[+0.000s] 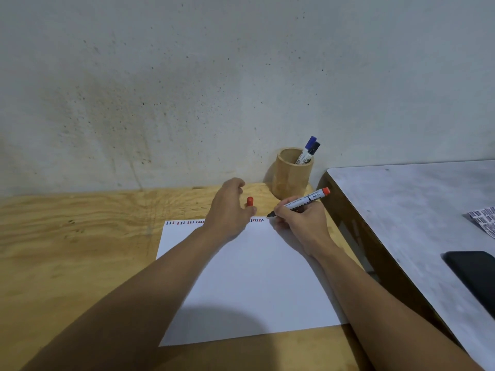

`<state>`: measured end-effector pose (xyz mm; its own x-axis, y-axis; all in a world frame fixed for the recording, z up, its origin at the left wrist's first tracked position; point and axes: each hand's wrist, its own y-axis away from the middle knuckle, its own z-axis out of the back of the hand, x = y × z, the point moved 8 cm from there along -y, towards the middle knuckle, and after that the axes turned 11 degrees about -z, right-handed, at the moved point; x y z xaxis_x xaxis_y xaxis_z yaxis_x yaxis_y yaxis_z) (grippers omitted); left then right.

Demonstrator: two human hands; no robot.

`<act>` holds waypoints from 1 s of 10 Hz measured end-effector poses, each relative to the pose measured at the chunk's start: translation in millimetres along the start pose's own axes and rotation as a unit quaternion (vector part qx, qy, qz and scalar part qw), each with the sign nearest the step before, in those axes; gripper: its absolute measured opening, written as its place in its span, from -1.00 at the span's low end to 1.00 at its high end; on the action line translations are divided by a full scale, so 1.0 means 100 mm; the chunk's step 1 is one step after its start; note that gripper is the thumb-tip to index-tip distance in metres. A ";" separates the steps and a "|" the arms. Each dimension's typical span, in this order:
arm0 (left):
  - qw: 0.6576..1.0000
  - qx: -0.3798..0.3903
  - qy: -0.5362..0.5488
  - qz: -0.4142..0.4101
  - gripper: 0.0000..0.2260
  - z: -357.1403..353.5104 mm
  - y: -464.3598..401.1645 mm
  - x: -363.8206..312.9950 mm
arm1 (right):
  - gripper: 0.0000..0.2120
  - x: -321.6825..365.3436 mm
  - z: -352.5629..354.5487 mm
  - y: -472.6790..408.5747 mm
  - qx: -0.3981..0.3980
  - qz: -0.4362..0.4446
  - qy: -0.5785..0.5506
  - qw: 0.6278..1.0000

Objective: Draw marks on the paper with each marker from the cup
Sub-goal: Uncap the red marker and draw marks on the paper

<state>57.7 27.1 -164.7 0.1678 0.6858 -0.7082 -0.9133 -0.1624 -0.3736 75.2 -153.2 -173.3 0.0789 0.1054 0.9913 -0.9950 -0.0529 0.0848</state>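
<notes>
A white sheet of paper [249, 279] lies on the wooden table [80, 250]. A row of short red, blue and black marks [184, 222] runs along its far edge. My right hand [302, 223] grips an uncapped red marker [300, 202], tip down at the paper's far right corner. My left hand [230, 210] hovers over the far edge and pinches the marker's red cap [250, 202]. A wooden cup [292, 174] stands against the wall behind my hands, holding a blue marker [308, 147] and a black marker [312, 152].
A grey-topped table [401, 210] adjoins on the right, with a black phone [474, 277] and a printed sheet [484, 220] on it. A rough grey wall [214, 89] rises directly behind the wooden table.
</notes>
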 end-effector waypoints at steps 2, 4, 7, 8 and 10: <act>0.986 0.054 -0.068 -0.142 -0.81 -0.05 0.33 -0.09 | -0.88 -0.04 0.00 -0.06 -0.007 0.010 0.031 0.999; 0.981 0.061 -0.089 -0.160 -0.74 -0.05 0.36 -0.09 | -0.90 -0.06 -0.02 -0.06 -0.015 0.019 0.066 0.997; 0.984 0.056 -0.088 -0.147 -0.73 -0.05 0.37 -0.10 | -0.92 -0.07 -0.03 -0.05 -0.016 0.008 0.065 0.998; 0.983 0.058 -0.088 -0.147 -0.73 -0.05 0.37 -0.11 | -0.92 -0.05 -0.03 -0.03 -0.013 0.009 0.061 0.998; 0.985 0.059 -0.087 -0.138 -0.73 -0.05 0.37 -0.09 | -0.95 -0.07 -0.02 -0.05 -0.012 0.013 0.071 0.997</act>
<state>24.7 10.9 -175.0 0.3588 0.8049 -0.4727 -0.8801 0.1230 -0.4585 79.1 -151.8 -180.3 0.0452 0.2444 0.9686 -0.9979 -0.0340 0.0551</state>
